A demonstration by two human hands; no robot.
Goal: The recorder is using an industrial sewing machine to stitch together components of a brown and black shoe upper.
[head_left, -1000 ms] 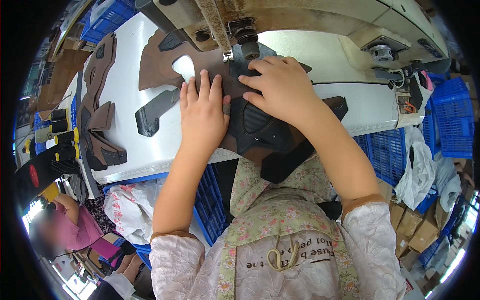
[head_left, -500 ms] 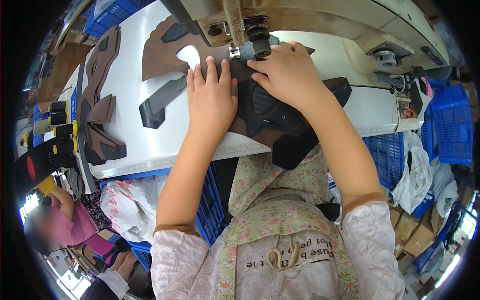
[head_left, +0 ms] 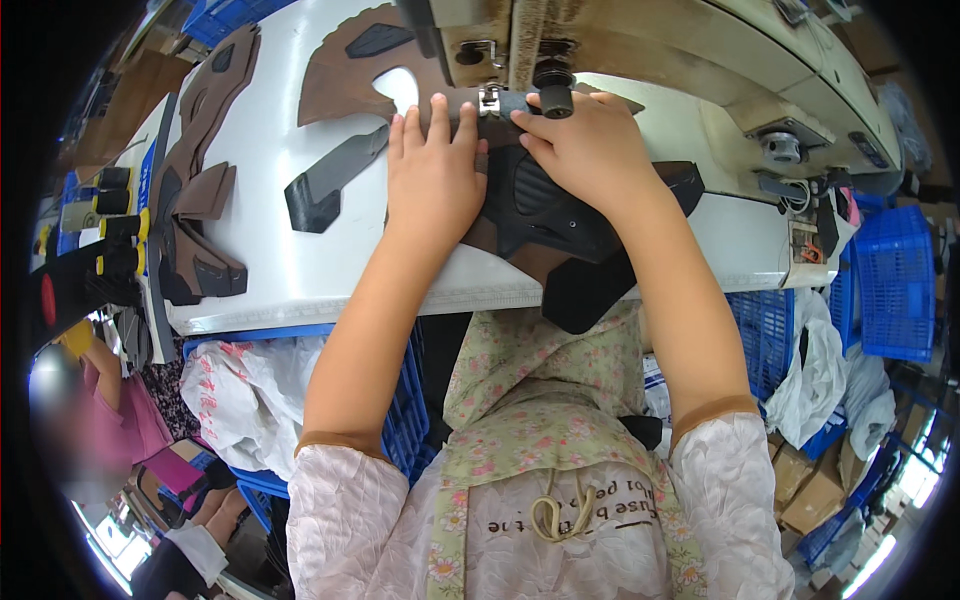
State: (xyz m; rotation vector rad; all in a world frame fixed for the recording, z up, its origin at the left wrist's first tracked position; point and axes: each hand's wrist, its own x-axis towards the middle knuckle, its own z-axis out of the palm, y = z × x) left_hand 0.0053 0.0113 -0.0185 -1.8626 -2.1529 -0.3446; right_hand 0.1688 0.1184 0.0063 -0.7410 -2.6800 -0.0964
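My left hand point(head_left: 436, 185) lies flat, fingers stretched out, on a brown and black cut shoe-upper-like piece point(head_left: 342, 80) beneath a sewing machine point(head_left: 660, 50). My right hand point(head_left: 592, 150) rests on the same piece to the right, its thumb and forefinger apart near the metal presser foot point(head_left: 489, 103); its other fingers are partly hidden behind the machine's dark knob point(head_left: 556, 98). A black ribbed panel point(head_left: 545, 195) of the piece shows between my hands. One black flap point(head_left: 590, 292) hangs over the table's front edge.
Stacked brown and black pieces point(head_left: 205, 190) lie on the white table point(head_left: 300, 290) at left. Thread spools point(head_left: 120, 225) stand beyond them. Blue crates point(head_left: 893, 285) and white bags point(head_left: 255, 400) are around the table. At the far left sits another person in a pink top point(head_left: 130, 425).
The view has shifted slightly. My hands stay pressed on the piece; its curved brown part and my fingers sit a little farther up and right in the picture.
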